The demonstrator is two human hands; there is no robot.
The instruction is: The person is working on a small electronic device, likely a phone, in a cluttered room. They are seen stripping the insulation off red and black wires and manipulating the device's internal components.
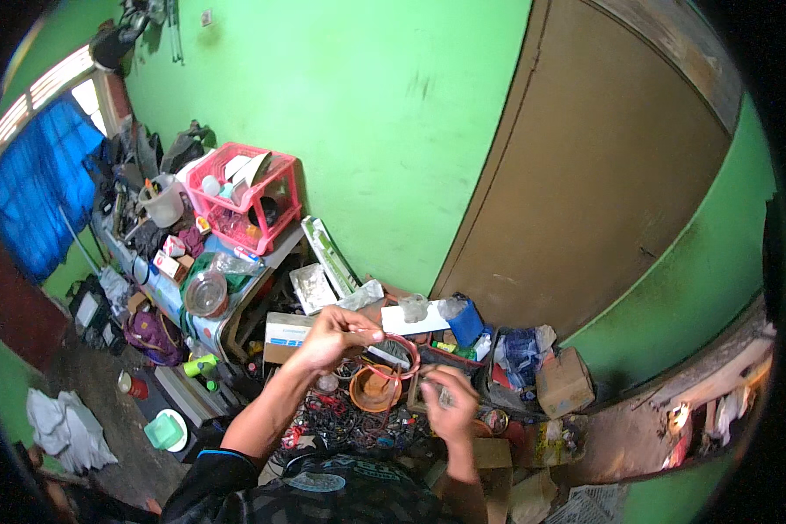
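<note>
My left hand [334, 341] is closed, thumb and fingers pinching a coiled reddish wire [413, 351]. The coil makes a loop in front of my chest, and a strand hangs down from it. My right hand [450, 402] is just right of the loop's lower end, its fingers curled together. Whatever those fingers hold, if anything, is too small to make out. Below the loop sits a round orange-brown bowl [375, 390]. Tangled wires and small parts [323, 424] lie around the bowl.
A pink plastic rack [294, 196] stands on a cluttered table [279, 249] at the far left. Behind my hands are a white box [286, 332] and a blue container [465, 321]. Cardboard boxes [565, 382] stand to the right, near a brown door [585, 166].
</note>
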